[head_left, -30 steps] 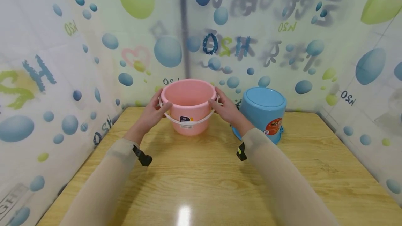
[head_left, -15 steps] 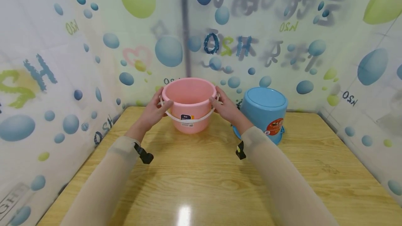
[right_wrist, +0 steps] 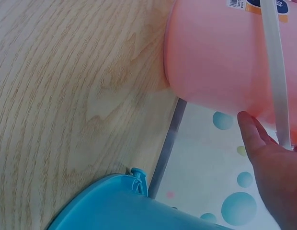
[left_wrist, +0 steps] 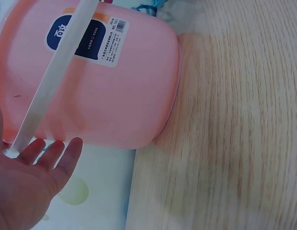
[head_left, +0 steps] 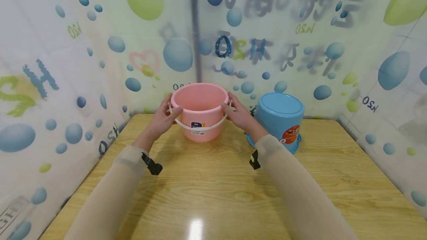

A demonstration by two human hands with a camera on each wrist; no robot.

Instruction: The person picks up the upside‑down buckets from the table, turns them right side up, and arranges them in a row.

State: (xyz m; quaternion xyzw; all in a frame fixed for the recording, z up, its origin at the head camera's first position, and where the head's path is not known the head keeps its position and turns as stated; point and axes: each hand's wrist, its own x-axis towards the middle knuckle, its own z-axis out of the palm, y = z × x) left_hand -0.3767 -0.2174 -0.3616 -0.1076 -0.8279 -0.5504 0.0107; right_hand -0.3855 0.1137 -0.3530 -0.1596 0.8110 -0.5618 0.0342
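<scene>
Little changed: left hand (head_left: 161, 120) and right hand (head_left: 241, 116) still gripped the pink bucket (head_left: 201, 116) near the desk's (head_left: 207, 180) back edge; left fingers (left_wrist: 67, 162) slightly spread, right unclear. Handling judged unfinished.

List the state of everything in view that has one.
Pink bucket: upright, mouth open, held at both sides.
White handle: folded down across the pink bucket's front.
Blue bucket: upside down, mouth on the table.
Left hand: gripping the pink bucket's left side.
Right hand: gripping its right side.
</scene>
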